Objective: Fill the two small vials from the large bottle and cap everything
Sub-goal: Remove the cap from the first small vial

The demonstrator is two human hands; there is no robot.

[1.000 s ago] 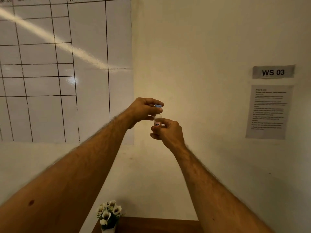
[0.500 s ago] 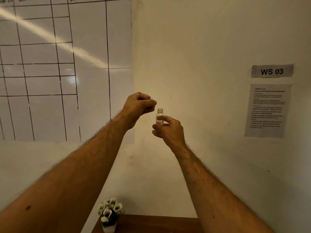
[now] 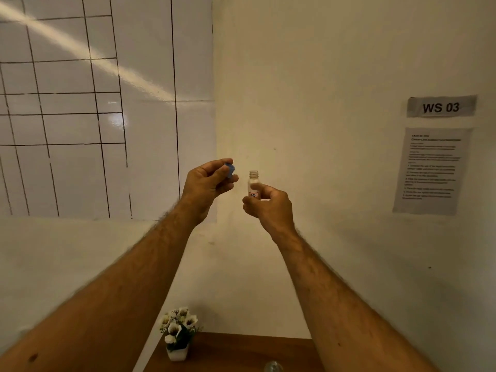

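A small clear vial (image 3: pixel 253 181) with a red-bordered label stands upright in my right hand (image 3: pixel 268 206), raised in front of the wall, its threaded neck bare. My left hand (image 3: pixel 208 183) is a short way to the left of it, fingers pinched on a small blue cap (image 3: pixel 230 169). Cap and vial are apart. At the bottom edge a rounded clear top (image 3: pixel 273 367) shows on the table; I cannot tell which container it belongs to. The large bottle and the other vial are out of view.
A wooden table (image 3: pixel 236 353) shows only at the bottom edge, with a small white pot of artificial flowers (image 3: pixel 178 332) at its left corner. On the wall hang a gridded whiteboard (image 3: pixel 80 103), a "WS 03" sign (image 3: pixel 440 107) and a printed sheet (image 3: pixel 430 170).
My left hand has taken the blue cap off the vial and moved it away to the left. The vial stays upright in my right hand.
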